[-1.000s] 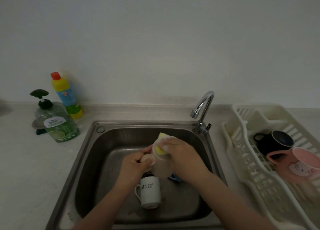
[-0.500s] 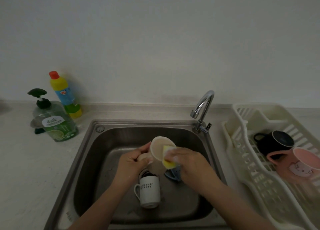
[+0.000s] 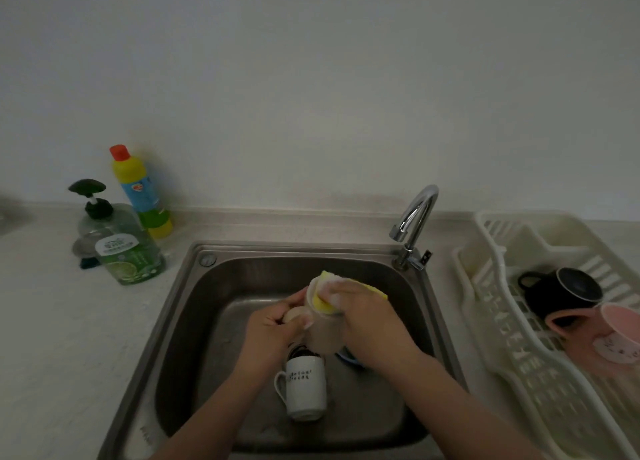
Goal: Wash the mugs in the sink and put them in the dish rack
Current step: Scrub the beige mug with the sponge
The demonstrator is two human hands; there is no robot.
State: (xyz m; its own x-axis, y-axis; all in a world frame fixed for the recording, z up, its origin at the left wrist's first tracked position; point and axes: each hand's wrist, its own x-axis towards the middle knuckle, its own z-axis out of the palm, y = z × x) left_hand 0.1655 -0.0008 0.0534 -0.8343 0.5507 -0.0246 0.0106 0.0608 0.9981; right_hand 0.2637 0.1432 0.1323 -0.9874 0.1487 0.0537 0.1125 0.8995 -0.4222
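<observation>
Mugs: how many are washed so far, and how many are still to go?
Two look done: a black mug and a pink mug lie in the dish rack. In hand: the left hand holds a beige mug while the right hand scrubs it with a yellow sponge. Left: a white mug in the sink.
</observation>
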